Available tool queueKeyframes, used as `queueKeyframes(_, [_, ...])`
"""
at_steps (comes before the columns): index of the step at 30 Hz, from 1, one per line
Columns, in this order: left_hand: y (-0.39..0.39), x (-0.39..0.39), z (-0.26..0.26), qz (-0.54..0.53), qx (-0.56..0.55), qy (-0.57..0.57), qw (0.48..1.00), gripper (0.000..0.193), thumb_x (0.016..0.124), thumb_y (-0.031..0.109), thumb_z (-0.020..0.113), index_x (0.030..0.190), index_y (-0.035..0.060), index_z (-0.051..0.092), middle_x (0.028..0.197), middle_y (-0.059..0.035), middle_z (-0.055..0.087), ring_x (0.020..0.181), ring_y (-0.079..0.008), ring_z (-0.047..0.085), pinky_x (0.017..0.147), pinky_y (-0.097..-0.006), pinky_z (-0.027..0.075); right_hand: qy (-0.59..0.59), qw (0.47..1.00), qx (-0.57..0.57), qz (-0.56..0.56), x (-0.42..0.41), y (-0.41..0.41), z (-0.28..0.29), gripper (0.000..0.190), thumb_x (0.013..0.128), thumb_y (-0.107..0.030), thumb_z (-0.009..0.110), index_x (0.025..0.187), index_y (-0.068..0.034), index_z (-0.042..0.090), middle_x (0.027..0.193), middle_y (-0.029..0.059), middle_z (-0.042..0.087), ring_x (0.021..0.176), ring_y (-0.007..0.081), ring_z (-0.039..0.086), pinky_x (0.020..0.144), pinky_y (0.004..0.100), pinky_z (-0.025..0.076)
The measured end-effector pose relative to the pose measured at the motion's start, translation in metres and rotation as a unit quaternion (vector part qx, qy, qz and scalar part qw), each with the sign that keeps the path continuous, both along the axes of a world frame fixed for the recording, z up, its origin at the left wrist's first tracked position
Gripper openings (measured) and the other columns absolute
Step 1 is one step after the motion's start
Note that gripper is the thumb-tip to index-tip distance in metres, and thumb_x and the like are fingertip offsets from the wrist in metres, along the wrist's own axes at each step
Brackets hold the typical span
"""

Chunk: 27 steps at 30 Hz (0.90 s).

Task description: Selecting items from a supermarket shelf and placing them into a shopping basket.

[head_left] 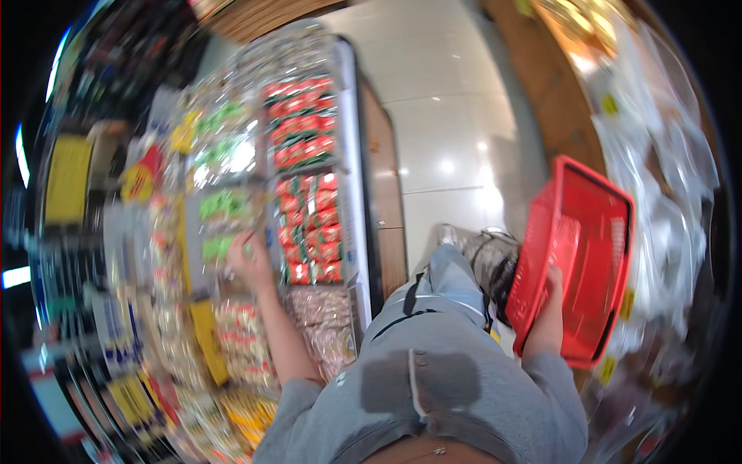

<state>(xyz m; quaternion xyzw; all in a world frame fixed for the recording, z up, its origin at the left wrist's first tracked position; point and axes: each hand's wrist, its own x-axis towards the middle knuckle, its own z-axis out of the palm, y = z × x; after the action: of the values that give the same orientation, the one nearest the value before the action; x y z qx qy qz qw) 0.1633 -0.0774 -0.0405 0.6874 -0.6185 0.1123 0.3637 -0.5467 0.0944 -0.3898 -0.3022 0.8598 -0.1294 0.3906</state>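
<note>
My left hand [250, 255] reaches over the display, its fingers bent at a clear packet with a green label [218, 248]. Blur hides whether the fingers grip that packet or only touch it. Just right of this hand lie rows of red and green wrapped packets [310, 226]. Pale packaged goods [240, 342] fill the section below the hand. On my other side, my right hand [553, 281] holds a red plastic shopping basket [597, 272] by its side. The basket is tilted, and no goods show in its visible interior.
A wood-panelled display side [385, 168] borders the pale tiled floor [446, 116]. Clear plastic bags [643, 191] crowd the right-hand shelf. Yellow sign cards [68, 180] stand along the far left. A dark and silvery bag [493, 258] is beside my legs.
</note>
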Motion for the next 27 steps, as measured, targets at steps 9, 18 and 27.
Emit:
queueKeyframes(9, [0.009, -0.078, 0.017, -0.149, 0.098, 0.311, 0.933, 0.008, 0.076, 0.006, 0.057, 0.081, 0.0023, 0.061, 0.081, -0.0088, 0.060, 0.077, -0.0206, 0.057, 0.072, -0.0299, 0.044, 0.095, 0.938, -0.265, -0.204, -0.056, -0.034, 0.142, 0.047, 0.065, -0.039, 0.074, 0.082, 0.003, 0.063, 0.076, 0.0074, 0.062, 0.067, 0.0156, 0.055, 0.064, 0.0282, 0.046])
queueKeyframes(18, [0.021, -0.105, 0.032, -0.268, 0.142, 0.305, 0.903, 0.013, 0.077, 0.011, 0.058, 0.086, 0.0019, 0.060, 0.081, -0.0086, 0.061, 0.078, -0.0190, 0.059, 0.070, -0.0287, 0.045, -0.135, 0.835, -0.531, -0.046, 0.071, -0.121, 0.323, 0.035, 0.082, -0.018, 0.058, 0.110, 0.001, 0.051, 0.108, 0.0089, 0.054, 0.095, 0.0172, 0.053, 0.080, 0.0293, 0.044])
queueKeyframes(27, [0.039, -0.127, 0.049, -0.356, 0.143, 0.261, 0.886, 0.039, 0.072, 0.023, 0.066, 0.103, 0.0022, 0.055, 0.092, -0.0095, 0.058, 0.085, -0.0191, 0.056, 0.078, -0.0307, 0.044, -0.114, 0.828, -0.283, 0.470, 0.342, -0.151, 0.375, 0.018, 0.063, -0.010, 0.070, 0.072, -0.003, 0.056, 0.062, 0.0010, 0.052, 0.059, 0.0107, 0.046, 0.059, 0.0248, 0.039])
